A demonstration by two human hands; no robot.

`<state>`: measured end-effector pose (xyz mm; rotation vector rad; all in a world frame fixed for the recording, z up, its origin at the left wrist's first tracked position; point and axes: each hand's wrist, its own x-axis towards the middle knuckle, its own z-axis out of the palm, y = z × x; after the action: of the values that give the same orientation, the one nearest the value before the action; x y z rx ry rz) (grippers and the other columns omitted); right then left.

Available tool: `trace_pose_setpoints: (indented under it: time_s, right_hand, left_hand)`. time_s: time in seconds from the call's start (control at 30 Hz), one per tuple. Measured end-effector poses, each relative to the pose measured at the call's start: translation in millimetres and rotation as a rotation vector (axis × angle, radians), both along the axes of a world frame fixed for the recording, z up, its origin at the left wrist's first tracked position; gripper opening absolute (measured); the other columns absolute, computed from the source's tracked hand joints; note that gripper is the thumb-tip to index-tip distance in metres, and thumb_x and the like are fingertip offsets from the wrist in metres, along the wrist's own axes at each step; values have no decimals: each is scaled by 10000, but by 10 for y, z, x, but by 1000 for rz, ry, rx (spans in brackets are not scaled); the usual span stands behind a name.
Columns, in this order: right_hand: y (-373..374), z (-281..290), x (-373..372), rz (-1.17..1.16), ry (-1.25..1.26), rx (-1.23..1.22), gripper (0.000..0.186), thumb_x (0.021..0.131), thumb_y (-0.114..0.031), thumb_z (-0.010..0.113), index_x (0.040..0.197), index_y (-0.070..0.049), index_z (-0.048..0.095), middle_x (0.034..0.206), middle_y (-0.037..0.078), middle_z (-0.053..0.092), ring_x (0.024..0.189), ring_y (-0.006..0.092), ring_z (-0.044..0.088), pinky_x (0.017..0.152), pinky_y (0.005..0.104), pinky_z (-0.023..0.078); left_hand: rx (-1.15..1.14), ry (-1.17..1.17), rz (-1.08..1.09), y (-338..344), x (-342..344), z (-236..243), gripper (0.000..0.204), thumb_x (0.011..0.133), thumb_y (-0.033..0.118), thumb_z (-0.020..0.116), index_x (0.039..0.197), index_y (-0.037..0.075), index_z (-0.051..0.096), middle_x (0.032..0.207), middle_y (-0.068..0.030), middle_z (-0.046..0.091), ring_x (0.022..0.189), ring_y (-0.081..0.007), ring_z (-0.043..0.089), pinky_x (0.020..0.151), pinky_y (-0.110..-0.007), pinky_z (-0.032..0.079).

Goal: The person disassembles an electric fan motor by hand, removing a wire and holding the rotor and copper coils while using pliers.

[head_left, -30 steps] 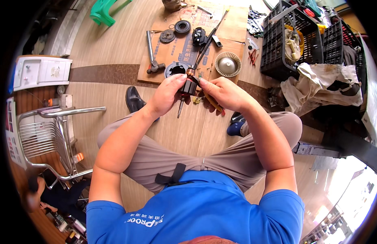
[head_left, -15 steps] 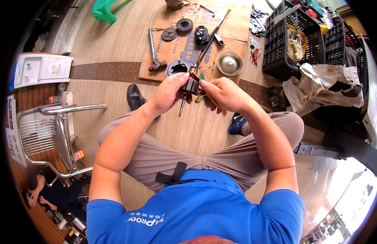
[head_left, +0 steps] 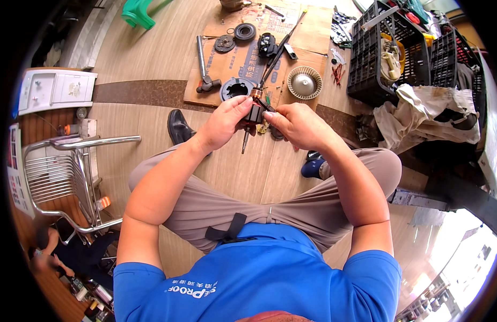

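Observation:
My left hand point(head_left: 227, 121) is closed round a motor armature point(head_left: 255, 113), its metal shaft pointing down and its copper commutator up. My right hand point(head_left: 298, 126) grips a hand tool point(head_left: 265, 105), apparently pliers, whose dark end touches the armature near the commutator; its handles are mostly hidden by the fingers. Just beyond my hands, a round dark housing point(head_left: 229, 86) and a finned fan wheel point(head_left: 305, 82) lie on cardboard point(head_left: 294, 35), with long dark rods point(head_left: 287, 37) behind the armature.
A hammer point(head_left: 201, 56) and several round parts share the cardboard. Black crates point(head_left: 366, 64) and cloth point(head_left: 415, 123) sit at right. A green stool point(head_left: 138, 13) stands at back left, a metal chair point(head_left: 55, 182) at left. Another person point(head_left: 85, 257) is at lower left.
The dark end of the tool in my right hand has swung up toward the commutator, and the coloured handles now show less. My left hand and the armature have shifted slightly right and up.

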<state>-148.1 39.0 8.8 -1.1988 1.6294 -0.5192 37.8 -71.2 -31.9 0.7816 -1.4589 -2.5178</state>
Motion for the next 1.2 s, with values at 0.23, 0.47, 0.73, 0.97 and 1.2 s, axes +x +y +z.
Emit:
trace_pose_setpoints:
  time_s: [0.23, 0.47, 0.73, 0.97, 1.2]
  right_hand:
    - [9, -7, 11, 8, 83, -16, 479, 948, -402, 502, 803, 33, 640, 754, 233, 645, 804, 402, 637, 734, 472, 486]
    - [38, -116, 21, 33, 213, -100, 489, 947, -413, 499, 802, 31, 642, 797, 273, 635, 838, 432, 623, 763, 498, 483]
    - [14, -27, 27, 14, 157, -92, 491, 948, -417, 491, 827, 30, 654, 809, 275, 637, 844, 434, 619, 764, 499, 482]
    - [37, -48, 24, 8, 193, -96, 486, 950, -412, 490, 831, 32, 649, 830, 279, 640, 859, 437, 617, 774, 505, 478]
    - [57, -48, 37, 11, 203, -120, 489, 952, -413, 490, 825, 35, 641, 833, 274, 640, 862, 441, 616, 778, 515, 474]
  left_hand:
    - [-18, 14, -19, -6, 3, -6, 393, 1026, 373, 404, 1156, 28, 539, 993, -56, 620, 860, -124, 590, 722, -302, 512]
    - [-88, -50, -57, 0, -7, -11, 424, 1013, 411, 419, 1148, 26, 539, 982, -55, 615, 846, -123, 588, 726, -302, 515]
    - [3, 31, -36, -4, 21, -77, 428, 1022, 401, 393, 1157, 21, 535, 1024, -78, 620, 880, -153, 596, 746, -323, 510]
    - [69, 56, -10, 15, -1, -61, 415, 1019, 397, 410, 1155, 33, 555, 988, -62, 635, 850, -154, 615, 751, -316, 520]
    - [51, 48, -44, 5, -14, -52, 423, 1022, 402, 394, 1157, 37, 559, 1002, -71, 636, 857, -159, 612, 747, -322, 519]
